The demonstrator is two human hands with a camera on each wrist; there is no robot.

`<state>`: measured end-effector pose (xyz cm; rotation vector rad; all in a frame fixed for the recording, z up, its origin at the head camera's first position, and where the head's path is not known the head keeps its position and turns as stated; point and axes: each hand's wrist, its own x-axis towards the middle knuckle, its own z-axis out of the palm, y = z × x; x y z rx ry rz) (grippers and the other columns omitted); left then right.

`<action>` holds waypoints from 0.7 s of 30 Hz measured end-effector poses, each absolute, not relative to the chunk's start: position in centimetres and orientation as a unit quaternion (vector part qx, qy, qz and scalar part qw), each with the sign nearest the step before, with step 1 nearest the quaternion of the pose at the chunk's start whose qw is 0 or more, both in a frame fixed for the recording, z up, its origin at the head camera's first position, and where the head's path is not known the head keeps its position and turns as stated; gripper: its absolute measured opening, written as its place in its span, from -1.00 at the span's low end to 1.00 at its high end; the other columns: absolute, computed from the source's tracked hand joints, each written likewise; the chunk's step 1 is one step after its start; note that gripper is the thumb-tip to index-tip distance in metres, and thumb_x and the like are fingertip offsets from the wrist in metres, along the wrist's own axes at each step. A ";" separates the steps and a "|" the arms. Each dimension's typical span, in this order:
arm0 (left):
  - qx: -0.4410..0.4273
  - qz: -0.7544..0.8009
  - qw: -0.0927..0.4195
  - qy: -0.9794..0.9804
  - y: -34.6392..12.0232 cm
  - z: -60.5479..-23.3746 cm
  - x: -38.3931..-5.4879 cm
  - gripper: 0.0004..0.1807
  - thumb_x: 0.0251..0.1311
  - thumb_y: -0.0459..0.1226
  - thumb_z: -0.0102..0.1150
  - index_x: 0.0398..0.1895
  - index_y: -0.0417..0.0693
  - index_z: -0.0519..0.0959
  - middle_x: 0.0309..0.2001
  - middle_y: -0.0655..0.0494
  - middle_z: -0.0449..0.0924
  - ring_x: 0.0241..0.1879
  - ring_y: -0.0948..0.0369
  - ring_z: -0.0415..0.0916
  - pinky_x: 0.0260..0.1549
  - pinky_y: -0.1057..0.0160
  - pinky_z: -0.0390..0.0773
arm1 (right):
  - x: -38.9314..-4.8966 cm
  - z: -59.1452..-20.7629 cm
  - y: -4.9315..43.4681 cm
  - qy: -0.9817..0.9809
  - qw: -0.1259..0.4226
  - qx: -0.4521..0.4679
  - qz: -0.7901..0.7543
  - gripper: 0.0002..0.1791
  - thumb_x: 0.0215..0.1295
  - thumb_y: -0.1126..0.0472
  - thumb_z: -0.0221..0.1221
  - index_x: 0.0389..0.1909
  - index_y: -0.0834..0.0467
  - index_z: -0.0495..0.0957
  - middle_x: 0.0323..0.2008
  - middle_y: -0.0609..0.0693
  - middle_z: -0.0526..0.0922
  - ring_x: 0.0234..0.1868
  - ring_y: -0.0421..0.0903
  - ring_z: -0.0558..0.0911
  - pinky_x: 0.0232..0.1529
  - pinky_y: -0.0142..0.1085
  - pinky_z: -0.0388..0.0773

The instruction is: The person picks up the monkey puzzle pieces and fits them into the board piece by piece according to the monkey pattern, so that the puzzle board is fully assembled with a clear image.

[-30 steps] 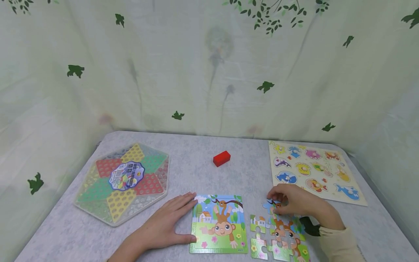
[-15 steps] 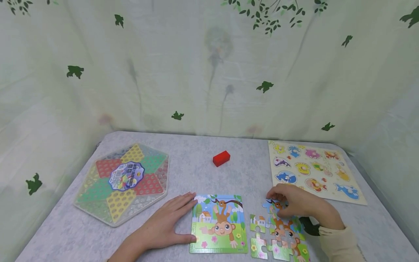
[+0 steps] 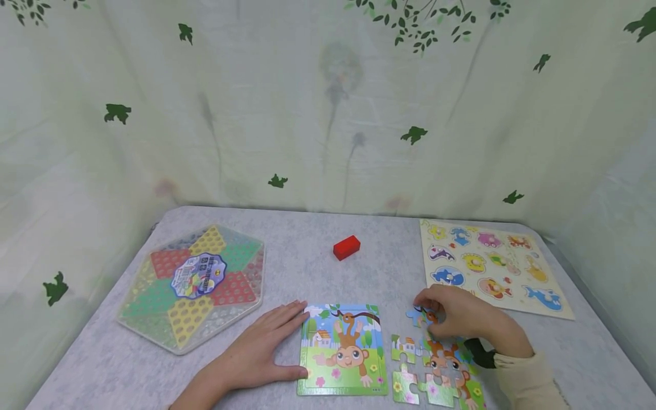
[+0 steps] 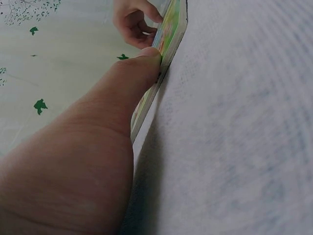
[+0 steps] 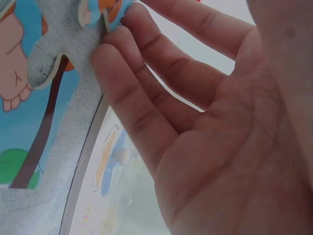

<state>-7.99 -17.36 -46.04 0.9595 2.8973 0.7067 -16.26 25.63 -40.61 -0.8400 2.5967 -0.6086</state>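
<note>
In the head view a square monkey puzzle board point(image 3: 344, 369) lies at the front middle of the table. My left hand point(image 3: 263, 347) rests along its left edge, fingers extended; the left wrist view has the thumb point(image 4: 146, 58) on the board's edge. To the right, my right hand point(image 3: 463, 319) pinches a blue jigsaw piece point(image 3: 413, 317) with a brown branch on it, partly hidden by the fingers. Several other jigsaw pieces point(image 3: 406, 387) lie just below that hand, some joined into part of a monkey. The right wrist view has the held piece point(image 5: 100, 11) at the fingertips.
A hexagonal Chinese checkers box point(image 3: 154, 299) lies at the left. A red block point(image 3: 347, 248) sits at the back middle. Behind my right hand is a cream board point(image 3: 474, 279) with animal pictures. Near the right wrist is a black object point(image 3: 479, 353). A printed curtain point(image 3: 307, 114) hangs behind.
My right hand has shifted slightly left and toward the back with the blue jigsaw piece, away from the pieces below it. My left hand has stayed on the board.
</note>
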 end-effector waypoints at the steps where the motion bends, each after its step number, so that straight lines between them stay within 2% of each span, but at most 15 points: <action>1: 0.306 0.227 0.005 0.924 -17.4 -46.0 -8.0 0.06 0.13 0.45 0.18 0.57 0.03 0.31 0.61 0.14 0.17 0.59 0.07 0.13 0.48 -0.12 0.28 | -16.3 -40.6 25.6 0.915 0.170 -0.295 -0.215 -0.56 0.10 0.21 0.41 0.05 0.03 0.64 -0.16 -0.22 0.60 -0.22 -0.27 0.49 -0.20 -0.28 0.55; 15: 0.310 0.224 -0.006 0.924 -17.4 -46.0 -8.0 0.07 0.13 0.46 0.18 0.57 0.03 0.31 0.61 0.13 0.17 0.59 0.07 0.13 0.48 -0.11 0.28 | -16.0 -40.0 24.9 0.916 0.150 -0.305 -0.211 -0.56 0.17 0.23 0.38 0.12 0.02 0.64 -0.08 -0.20 0.59 -0.16 -0.25 0.54 -0.18 -0.30 0.59; 21: 0.309 0.224 -0.006 0.924 -17.4 -46.1 -8.0 0.07 0.12 0.47 0.18 0.57 0.04 0.32 0.61 0.15 0.17 0.58 0.07 0.14 0.46 -0.12 0.30 | -15.8 -39.7 24.5 0.914 0.100 -0.337 -0.203 -0.57 0.19 0.27 0.37 0.11 0.04 0.65 -0.10 -0.21 0.60 -0.13 -0.23 0.57 -0.15 -0.27 0.63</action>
